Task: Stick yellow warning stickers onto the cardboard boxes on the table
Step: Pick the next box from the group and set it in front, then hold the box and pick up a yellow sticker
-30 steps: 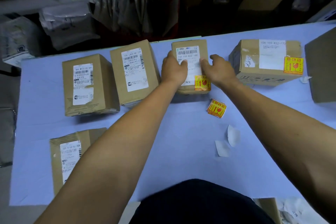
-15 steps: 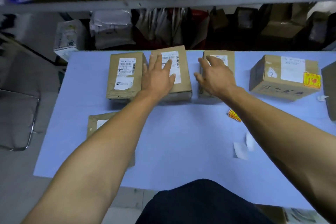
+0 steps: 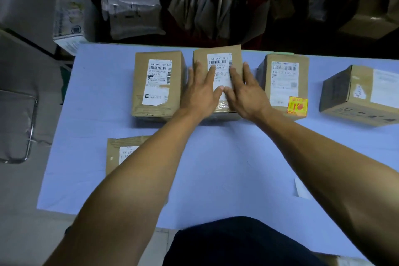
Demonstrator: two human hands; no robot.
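On the table (image 3: 216,168): four boxes in a row
Left hand (image 3: 199,93): spread flat on middle box (image 3: 217,58)
Right hand (image 3: 248,95): spread flat beside it

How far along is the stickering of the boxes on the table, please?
Done: the box right of centre shows a yellow sticker. In hand: left hand and right hand lie flat on the centre box; no sticker shows there. Left: the far-left box and the near box show none.
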